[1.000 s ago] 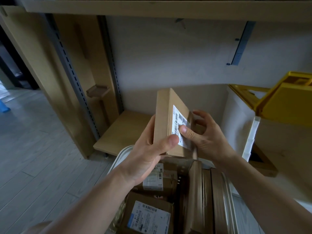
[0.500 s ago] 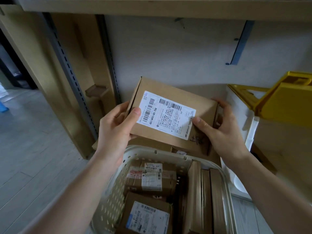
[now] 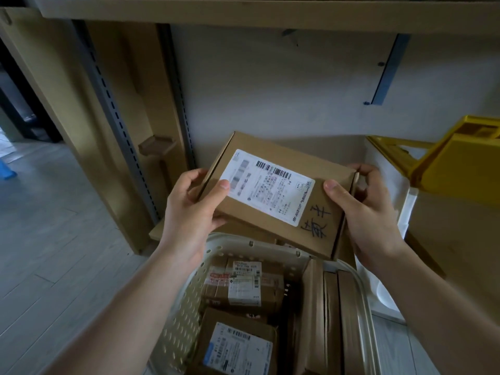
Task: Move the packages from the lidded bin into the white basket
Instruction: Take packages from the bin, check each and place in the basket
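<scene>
The scene is dim, lit softly from the left, where the pale floor (image 3: 48,239) catches daylight and looks brightest. The wall (image 3: 270,85) behind is evenly grey, darker under the overhanging shelf (image 3: 243,9), which casts a broad shade over it. No hard glare shows; the white label (image 3: 266,186) on the box (image 3: 278,196) is the brightest patch near the centre, and its small print is smeared, part of it blurred into grey blocks. The inside of the basket (image 3: 189,301) lies in deep shadow. Straight lines bow outwards toward the edges, a wide-angle effect, and the forearms look stretched at the bottom. The far left corner is nearly black.
</scene>
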A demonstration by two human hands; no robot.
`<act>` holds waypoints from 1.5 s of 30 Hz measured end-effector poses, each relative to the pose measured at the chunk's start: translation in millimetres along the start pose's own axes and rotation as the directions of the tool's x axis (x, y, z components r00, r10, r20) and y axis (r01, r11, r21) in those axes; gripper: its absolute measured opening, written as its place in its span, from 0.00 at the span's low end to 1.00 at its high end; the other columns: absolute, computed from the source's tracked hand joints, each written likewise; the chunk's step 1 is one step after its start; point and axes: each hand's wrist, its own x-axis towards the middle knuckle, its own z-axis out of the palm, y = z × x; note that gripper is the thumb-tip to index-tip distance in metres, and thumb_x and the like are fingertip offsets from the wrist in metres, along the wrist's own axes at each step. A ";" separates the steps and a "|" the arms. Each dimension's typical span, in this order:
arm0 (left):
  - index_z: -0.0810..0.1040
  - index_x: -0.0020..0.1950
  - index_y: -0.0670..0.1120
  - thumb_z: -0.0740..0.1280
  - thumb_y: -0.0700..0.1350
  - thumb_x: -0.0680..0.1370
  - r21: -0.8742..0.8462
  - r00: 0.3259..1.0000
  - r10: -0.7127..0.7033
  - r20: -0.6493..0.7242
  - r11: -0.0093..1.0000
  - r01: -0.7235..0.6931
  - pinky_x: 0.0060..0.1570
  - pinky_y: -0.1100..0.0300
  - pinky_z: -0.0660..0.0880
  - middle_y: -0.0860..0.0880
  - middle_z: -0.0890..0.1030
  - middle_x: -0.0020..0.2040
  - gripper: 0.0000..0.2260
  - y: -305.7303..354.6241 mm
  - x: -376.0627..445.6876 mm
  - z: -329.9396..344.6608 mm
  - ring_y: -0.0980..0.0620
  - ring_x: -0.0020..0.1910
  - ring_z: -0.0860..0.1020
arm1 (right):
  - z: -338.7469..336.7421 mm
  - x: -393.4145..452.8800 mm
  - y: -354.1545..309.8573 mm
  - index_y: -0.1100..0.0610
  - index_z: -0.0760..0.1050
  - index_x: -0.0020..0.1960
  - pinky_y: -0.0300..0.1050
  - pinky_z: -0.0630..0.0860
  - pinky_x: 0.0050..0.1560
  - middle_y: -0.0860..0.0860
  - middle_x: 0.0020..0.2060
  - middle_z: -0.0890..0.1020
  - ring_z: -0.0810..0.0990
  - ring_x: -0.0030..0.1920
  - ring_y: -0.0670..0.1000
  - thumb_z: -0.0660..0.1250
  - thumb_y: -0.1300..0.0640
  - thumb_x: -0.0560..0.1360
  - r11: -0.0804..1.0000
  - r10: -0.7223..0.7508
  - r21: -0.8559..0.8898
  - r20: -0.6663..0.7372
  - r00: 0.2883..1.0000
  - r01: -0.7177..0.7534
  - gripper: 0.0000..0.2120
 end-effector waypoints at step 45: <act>0.76 0.72 0.46 0.70 0.34 0.78 0.192 0.966 0.206 0.154 0.953 -0.234 0.48 0.65 0.81 0.54 0.87 0.52 0.22 -13.6 -7.5 7.4 0.57 0.56 0.84 | -2.5 -10.7 -2.6 0.57 0.67 0.60 0.43 0.82 0.39 0.55 0.47 0.87 0.87 0.46 0.53 0.69 0.63 0.78 0.992 0.125 -0.055 0.234 0.964 -0.116 0.15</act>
